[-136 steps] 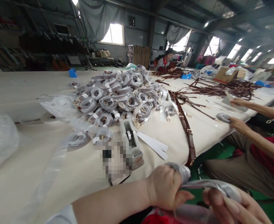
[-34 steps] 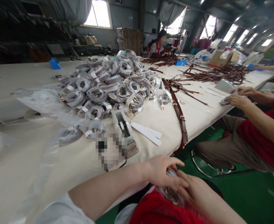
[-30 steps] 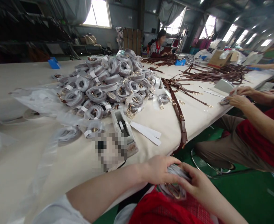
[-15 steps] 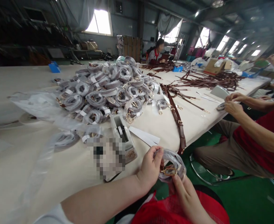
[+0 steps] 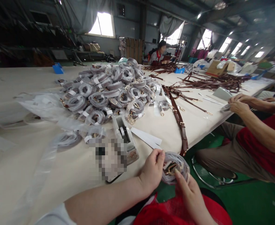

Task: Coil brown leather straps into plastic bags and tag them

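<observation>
Just past the table's near edge, both of my hands hold a coiled strap [image 5: 178, 157] wrapped in clear plastic, with a gold clasp in its middle. My left hand [image 5: 153, 167] pinches the coil's left side between thumb and fingers. On the lower right, my right hand [image 5: 190, 189] grips it, the thumb lying by the clasp and the other fingers partly hidden. Beyond my left hand stand a grey tape dispenser [image 5: 125, 137] and white paper strips [image 5: 146, 137]. A large heap of similar wrapped coils [image 5: 109, 90] covers the table's middle.
Brown straps with gold buckles [image 5: 179, 122] hang over the table's right edge. More straps [image 5: 221, 81] lie farther back. A person in red [image 5: 261, 125] sits close on the right, hands on a coil; another person [image 5: 158, 56] sits at the far side. A blurred-out item [image 5: 111, 159] lies nearby.
My right thumb and the gold clasp have shifted inside the coil, and the clasp now sits more tilted. My left hand keeps its grip. The whole view has drifted slightly.
</observation>
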Available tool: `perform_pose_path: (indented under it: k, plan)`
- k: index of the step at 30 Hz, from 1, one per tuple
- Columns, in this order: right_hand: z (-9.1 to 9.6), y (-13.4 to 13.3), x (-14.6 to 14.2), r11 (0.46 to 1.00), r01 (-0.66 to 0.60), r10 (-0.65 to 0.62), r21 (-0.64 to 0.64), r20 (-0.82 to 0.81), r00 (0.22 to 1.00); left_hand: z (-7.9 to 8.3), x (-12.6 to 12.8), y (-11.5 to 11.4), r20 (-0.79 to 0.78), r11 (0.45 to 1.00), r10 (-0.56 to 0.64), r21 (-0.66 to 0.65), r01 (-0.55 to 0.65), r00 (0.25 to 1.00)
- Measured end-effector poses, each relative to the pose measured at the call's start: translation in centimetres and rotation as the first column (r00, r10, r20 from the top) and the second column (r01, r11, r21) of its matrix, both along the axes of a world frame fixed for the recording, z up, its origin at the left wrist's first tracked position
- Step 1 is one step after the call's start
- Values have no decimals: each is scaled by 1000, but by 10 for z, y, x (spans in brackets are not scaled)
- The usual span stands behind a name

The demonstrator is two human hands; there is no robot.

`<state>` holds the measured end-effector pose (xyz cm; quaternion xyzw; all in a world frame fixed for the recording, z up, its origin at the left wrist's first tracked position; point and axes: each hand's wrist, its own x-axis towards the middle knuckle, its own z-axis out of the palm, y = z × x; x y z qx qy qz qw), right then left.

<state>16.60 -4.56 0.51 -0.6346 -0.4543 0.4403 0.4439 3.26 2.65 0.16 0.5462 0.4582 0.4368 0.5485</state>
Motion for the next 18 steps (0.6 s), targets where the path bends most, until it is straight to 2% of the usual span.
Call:
perform_pose_path:
  k: [3,5,8,10,13,18]
  plan:
    - [13,4,20,996,-85,83,23,102,991,11,-6,9,-82,987,-136,74,143,987]
    - [21,6,27,982,-191,188,11,134,973,22,-11,12,-120,963,-235,105,248,965]
    - [23,5,29,940,-340,341,-23,112,934,35,-16,9,-190,885,-397,177,430,898]
    - [20,4,28,925,-378,380,-31,104,919,37,-17,6,-217,844,-458,200,498,862]
    - [13,8,30,932,-358,362,-60,119,924,30,-13,3,-155,871,-456,127,475,876]
    - [7,19,36,948,-311,316,-60,91,944,11,-1,6,81,932,-349,-71,354,934]
